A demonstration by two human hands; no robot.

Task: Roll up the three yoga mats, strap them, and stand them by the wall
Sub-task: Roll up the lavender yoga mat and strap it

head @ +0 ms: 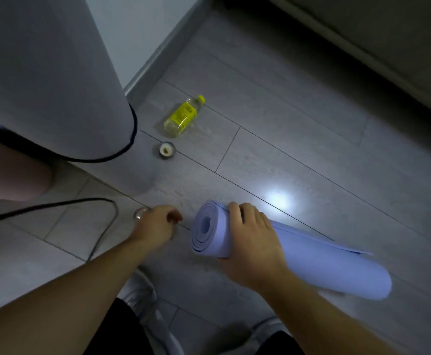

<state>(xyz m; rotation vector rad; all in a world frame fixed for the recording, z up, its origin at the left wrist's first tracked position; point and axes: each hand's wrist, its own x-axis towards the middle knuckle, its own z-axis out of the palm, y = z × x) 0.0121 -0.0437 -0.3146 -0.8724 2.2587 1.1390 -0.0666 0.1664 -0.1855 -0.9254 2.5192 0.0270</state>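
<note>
One lavender yoga mat (311, 262) lies rolled on the grey floor at the lower right, its spiral end facing left and its loose outer edge sticking out a little along the top. My right hand (252, 239) grips the roll from above near that spiral end. My left hand (155, 224) hovers low over the floor just left of the roll, fingers curled in toward the thumb, with nothing visible between them. No other mat and no strap is in view.
A yellow bottle (183, 116) lies on the floor near a small round tin (167, 149). A big grey rounded body (50, 73) fills the upper left, with a black cable (102, 226) looping below it. Beside my left hand sits a small metal disc (139, 213). The wall's skirting (158, 62) runs behind.
</note>
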